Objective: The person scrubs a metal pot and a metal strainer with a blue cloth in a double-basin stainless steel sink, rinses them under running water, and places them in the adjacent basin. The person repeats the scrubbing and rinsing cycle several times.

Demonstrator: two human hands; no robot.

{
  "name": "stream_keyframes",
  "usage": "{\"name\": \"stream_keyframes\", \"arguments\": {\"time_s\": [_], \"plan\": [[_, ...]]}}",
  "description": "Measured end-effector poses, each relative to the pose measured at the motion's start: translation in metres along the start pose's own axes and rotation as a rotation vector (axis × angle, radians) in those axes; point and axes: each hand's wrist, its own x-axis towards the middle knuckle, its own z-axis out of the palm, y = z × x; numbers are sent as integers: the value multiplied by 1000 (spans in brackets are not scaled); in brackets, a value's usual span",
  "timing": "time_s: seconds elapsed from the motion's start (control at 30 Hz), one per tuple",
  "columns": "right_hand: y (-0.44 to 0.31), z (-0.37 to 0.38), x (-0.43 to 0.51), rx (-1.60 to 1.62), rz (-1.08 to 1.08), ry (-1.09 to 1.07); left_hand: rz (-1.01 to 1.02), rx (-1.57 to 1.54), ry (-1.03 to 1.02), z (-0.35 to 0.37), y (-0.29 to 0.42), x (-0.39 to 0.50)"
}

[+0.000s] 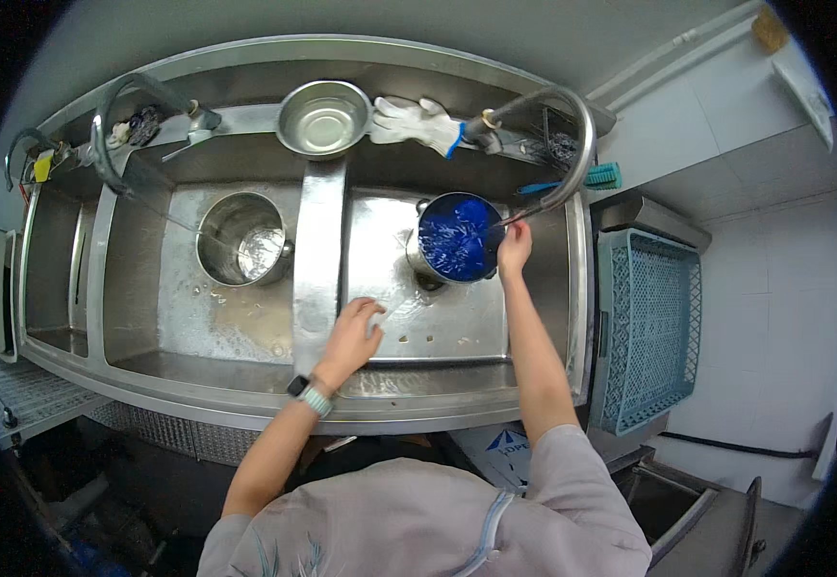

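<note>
My right hand [515, 251] is at the rim of a steel pot [413, 252], beside the outlet of the curved right faucet [586, 137]. Whether its fingers grip the spout or the pot is hidden. Inside that pot is something bright blue [462, 238] with white streaks; its kind is unclear. The pot stands in the right basin [454, 332]. My left hand [352, 337] is empty, fingers apart, over the front of the right basin beside the steel divider [321, 252]. In the left basin, water from the left faucet [104, 137] runs into another steel pot [213, 249].
A steel bowl [288, 126] of clear liquid and a white glove [411, 122] with blue cuff lie on the back ledge. A teal-bristled brush [601, 176] sits at the right rear. A blue-grey plastic crate [613, 332] stands right of the sink. Suds cover the left basin floor [245, 324].
</note>
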Motion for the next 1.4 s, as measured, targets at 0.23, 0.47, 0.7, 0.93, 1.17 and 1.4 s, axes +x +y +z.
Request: {"name": "stream_keyframes", "arguments": {"time_s": [0.23, 0.47, 0.7, 0.93, 1.17, 1.4], "plan": [[-42, 49, 121, 364, 279, -575, 29, 346, -168, 118, 8, 90], [-22, 82, 176, 113, 208, -245, 4, 587, -283, 150, 8, 114], [-58, 94, 167, -339, -196, -45, -70, 627, -280, 141, 13, 98], [-28, 73, 129, -173, -442, -236, -57, 551, -207, 135, 10, 54], [-8, 13, -91, -244, -745, -1019, -86, 569, -67, 128, -19, 12], [5, 34, -143, -1011, -415, -1354, -170, 511, -143, 118, -23, -1]]}}
